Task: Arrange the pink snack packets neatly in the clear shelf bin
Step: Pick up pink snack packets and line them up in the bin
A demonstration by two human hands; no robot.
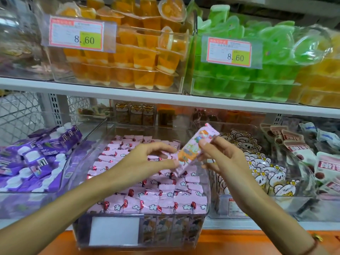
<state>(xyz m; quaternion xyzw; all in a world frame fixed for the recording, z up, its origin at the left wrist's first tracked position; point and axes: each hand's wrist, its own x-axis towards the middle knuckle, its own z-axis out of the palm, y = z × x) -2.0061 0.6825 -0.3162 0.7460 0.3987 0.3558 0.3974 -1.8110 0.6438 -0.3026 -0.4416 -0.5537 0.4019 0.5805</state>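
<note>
Pinching one pink snack packet (pixel 195 150) tilted above the clear shelf bin (pixel 207 205), left hand (pixel 147 161) at its seven o'clock end, right hand (pixel 220 155) at its three o'clock edge, risks ruffling the neat rows if it slips.

Both price tags, orange-cup bin's (pixel 77 34) and green-cup bin's (pixel 230 52), read 8.60.
</note>
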